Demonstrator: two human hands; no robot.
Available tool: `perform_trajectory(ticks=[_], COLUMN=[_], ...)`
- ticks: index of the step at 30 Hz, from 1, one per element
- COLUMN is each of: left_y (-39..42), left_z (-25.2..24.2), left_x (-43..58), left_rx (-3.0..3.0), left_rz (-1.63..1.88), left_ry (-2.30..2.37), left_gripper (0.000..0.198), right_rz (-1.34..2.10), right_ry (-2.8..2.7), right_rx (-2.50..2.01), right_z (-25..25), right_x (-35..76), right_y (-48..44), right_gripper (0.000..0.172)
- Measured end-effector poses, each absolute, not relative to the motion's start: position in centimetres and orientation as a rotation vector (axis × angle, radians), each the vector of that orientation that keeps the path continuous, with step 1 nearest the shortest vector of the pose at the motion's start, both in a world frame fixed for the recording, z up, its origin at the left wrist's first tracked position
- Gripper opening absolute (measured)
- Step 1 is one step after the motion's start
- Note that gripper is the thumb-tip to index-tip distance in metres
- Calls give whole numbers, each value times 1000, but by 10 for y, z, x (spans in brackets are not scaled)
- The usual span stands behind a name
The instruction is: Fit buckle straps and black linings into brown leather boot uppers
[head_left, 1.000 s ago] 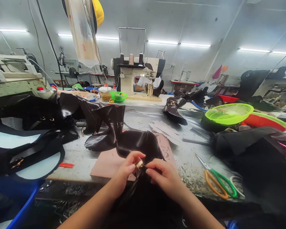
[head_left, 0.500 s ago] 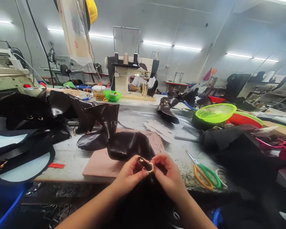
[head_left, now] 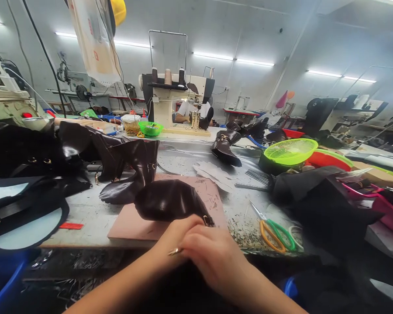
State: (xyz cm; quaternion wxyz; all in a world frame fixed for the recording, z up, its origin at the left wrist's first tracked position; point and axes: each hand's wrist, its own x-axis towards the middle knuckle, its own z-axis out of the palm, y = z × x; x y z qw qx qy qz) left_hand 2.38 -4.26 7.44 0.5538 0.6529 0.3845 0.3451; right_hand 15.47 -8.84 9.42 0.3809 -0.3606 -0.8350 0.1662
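Observation:
A dark brown leather boot point(head_left: 167, 200) lies on its side on a pink board point(head_left: 131, 224), its shaft running toward me behind my hands. Beside my knuckles a gold buckle point(head_left: 208, 220) shows on its strap. My left hand point(head_left: 180, 231) is against the boot, its fingers hidden. Crossing over it, my right hand point(head_left: 212, 253) has its fingers closed; a small gold metal fitting point(head_left: 174, 251) pokes out at its fingertips. Left of the board stands another brown boot point(head_left: 136, 174) with a buckle.
Scissors point(head_left: 271, 229) with orange and green handles lie at the right table edge. Further right are black material point(head_left: 327, 209) and a green basket point(head_left: 291, 150). More boot parts point(head_left: 29, 148) pile up left. Behind a sewing machine point(head_left: 170, 104) sits a person.
Both hands were pinching a dark strap with a gold ring. Now my right hand has moved left across my left hand, and the gold piece shows left of it. The view has shifted slightly.

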Motion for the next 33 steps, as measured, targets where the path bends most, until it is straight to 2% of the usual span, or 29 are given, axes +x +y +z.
perform_trajectory(ticks=[3, 7, 10, 13, 17, 20, 24, 26, 30, 33], left_y=[-42, -43, -46, -48, -47, -47, -47, -48, -49, -49], left_z=[83, 91, 92, 90, 86, 84, 82, 82, 80, 78], left_x=[13, -1, -6, -6, -6, -5, -2, -1, -1, -3], left_rx=[1833, 2015, 1876, 1661, 1410, 1361, 1367, 1395, 1452, 1473], left_rz=[675, 560, 555, 580, 612, 676, 705, 705, 701, 715], left_ry=[951, 877, 881, 973, 1012, 1004, 1010, 1025, 1006, 971], left_gripper=[23, 18, 13, 13, 17, 16, 15, 14, 13, 10], right_rz=[470, 524, 581, 375, 98, -92, -437, -280, 502, 844], right_ry=[-2247, -2162, -1968, -1835, -1990, -2100, -1935, -1849, -1771, -1743], right_rx=[-719, -566, -649, -836, -918, -946, -1042, -1036, -1020, -1086], right_z=[101, 102, 99, 87, 65, 53, 54, 59, 69, 73], right_x=[143, 148, 170, 196, 213, 212, 200, 191, 175, 170], right_y=[-96, -97, -86, -72, -62, -61, -59, -58, -56, -52], right_gripper=[19, 9, 24, 20, 15, 14, 15, 15, 13, 14])
